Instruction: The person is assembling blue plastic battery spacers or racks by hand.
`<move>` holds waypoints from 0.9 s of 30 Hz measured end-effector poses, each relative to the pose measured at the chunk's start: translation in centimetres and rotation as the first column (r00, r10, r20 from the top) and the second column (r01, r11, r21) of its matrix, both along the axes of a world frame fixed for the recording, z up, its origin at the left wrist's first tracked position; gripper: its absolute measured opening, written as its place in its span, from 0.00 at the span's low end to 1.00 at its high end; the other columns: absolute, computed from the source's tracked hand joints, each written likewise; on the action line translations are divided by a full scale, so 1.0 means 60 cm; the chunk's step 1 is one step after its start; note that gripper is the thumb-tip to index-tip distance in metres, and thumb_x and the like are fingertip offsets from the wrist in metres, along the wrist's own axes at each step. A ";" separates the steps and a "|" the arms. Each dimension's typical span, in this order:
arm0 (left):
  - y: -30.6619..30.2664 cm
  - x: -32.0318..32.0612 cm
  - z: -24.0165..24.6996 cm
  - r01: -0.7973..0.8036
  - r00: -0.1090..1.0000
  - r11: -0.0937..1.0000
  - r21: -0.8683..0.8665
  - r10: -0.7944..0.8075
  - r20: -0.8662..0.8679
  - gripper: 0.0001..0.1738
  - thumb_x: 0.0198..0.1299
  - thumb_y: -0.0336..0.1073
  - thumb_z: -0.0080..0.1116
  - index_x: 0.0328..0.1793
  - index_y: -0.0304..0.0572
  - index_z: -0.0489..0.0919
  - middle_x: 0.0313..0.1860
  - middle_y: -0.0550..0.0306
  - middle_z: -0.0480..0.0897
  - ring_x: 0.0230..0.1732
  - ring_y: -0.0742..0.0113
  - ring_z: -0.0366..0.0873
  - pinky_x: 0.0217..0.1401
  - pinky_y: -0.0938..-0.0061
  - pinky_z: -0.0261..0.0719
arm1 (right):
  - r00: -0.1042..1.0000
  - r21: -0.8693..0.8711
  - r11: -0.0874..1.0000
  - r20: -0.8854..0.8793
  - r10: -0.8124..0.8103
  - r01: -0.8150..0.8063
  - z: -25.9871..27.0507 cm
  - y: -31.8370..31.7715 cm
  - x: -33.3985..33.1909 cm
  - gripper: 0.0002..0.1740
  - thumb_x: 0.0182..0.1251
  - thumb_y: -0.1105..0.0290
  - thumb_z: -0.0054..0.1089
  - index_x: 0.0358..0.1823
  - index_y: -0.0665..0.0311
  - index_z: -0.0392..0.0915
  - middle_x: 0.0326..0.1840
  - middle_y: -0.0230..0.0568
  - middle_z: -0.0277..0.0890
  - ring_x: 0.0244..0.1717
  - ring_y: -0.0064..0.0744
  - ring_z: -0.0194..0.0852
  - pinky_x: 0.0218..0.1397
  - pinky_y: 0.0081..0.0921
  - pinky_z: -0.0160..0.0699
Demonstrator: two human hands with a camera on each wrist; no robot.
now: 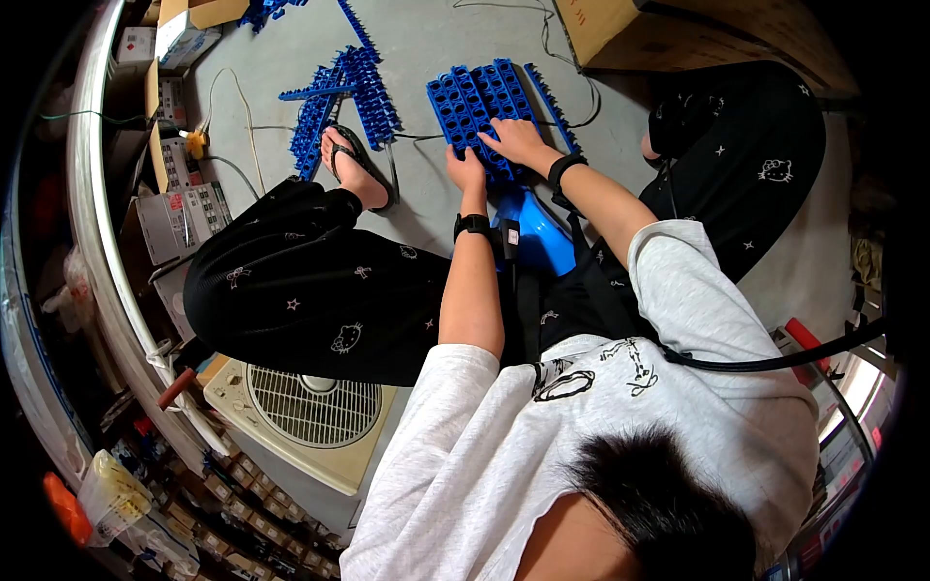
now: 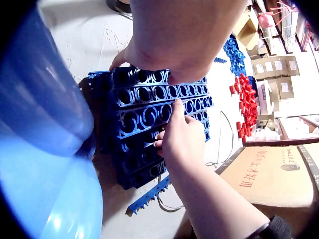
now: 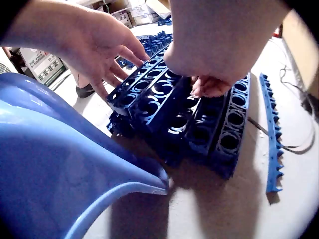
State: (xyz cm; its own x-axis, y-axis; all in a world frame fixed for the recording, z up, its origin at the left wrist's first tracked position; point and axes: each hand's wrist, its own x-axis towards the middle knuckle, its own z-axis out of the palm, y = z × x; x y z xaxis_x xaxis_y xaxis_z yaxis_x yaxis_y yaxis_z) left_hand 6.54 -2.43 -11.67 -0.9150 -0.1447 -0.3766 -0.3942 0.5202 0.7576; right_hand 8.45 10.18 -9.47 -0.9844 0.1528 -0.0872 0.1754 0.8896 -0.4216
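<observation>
Several blue plastic strips with rows of round holes (image 1: 455,102) lie side by side as a block on the floor between the person's legs. My left hand (image 1: 467,169) holds the block's left edge, its thumb on top and its fingers (image 3: 112,72) spread down the side. Over the middle of the block, my right hand (image 1: 518,143) pinches one strip (image 2: 149,117) that stands a little higher than its neighbours. Its index finger lies along the top while the other fingers bend into the gap beside it. A smooth blue plastic form (image 1: 542,237) curves up just nearer the body.
One loose toothed blue strip (image 1: 552,111) lies right of the block. More blue strips (image 1: 354,92) are piled beyond the sandalled foot (image 1: 358,174). A large cardboard box (image 1: 668,44) stands far right, a box fan (image 1: 315,407) left. Red pieces (image 2: 244,107) and cables surround the area.
</observation>
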 end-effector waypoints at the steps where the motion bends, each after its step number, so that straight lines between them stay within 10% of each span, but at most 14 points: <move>1: 0.001 0.002 0.002 -0.020 0.999 0.999 0.028 0.021 -0.025 0.27 0.52 0.36 0.56 0.58 0.33 0.68 0.52 0.40 0.75 0.52 0.48 0.73 0.54 0.64 0.69 | 1.000 0.000 1.000 0.000 -0.001 0.001 0.004 -0.001 0.000 0.25 0.62 0.48 0.45 0.34 0.67 0.73 0.21 0.47 0.76 0.25 0.46 0.78 0.28 0.39 0.76; 17: 0.037 -0.002 0.054 0.015 0.998 0.986 -0.167 -0.025 -0.057 0.31 0.55 0.42 0.53 0.64 0.36 0.62 0.60 0.37 0.64 0.60 0.42 0.61 0.61 0.54 0.59 | 0.934 -0.032 0.937 -0.066 -0.350 0.349 0.022 0.000 -0.017 0.22 0.61 0.50 0.48 0.30 0.67 0.71 0.18 0.49 0.75 0.21 0.50 0.76 0.24 0.41 0.74; 21: 0.051 -0.005 0.071 0.018 0.988 0.970 -0.240 -0.054 -0.146 0.32 0.55 0.42 0.52 0.64 0.37 0.60 0.61 0.35 0.61 0.63 0.41 0.57 0.63 0.47 0.52 | 0.896 -0.134 0.887 0.039 -0.442 0.443 0.031 0.017 -0.055 0.20 0.60 0.50 0.48 0.31 0.62 0.72 0.26 0.51 0.77 0.32 0.54 0.77 0.36 0.47 0.72; 27: 0.089 -0.011 0.077 -0.036 0.950 0.960 -0.278 -0.054 -0.309 0.34 0.54 0.41 0.53 0.65 0.35 0.58 0.64 0.33 0.58 0.65 0.39 0.53 0.66 0.46 0.46 | 0.979 -0.086 0.978 -0.057 -0.197 0.192 0.036 0.091 -0.235 0.22 0.59 0.49 0.49 0.35 0.63 0.77 0.26 0.44 0.78 0.32 0.42 0.78 0.37 0.33 0.75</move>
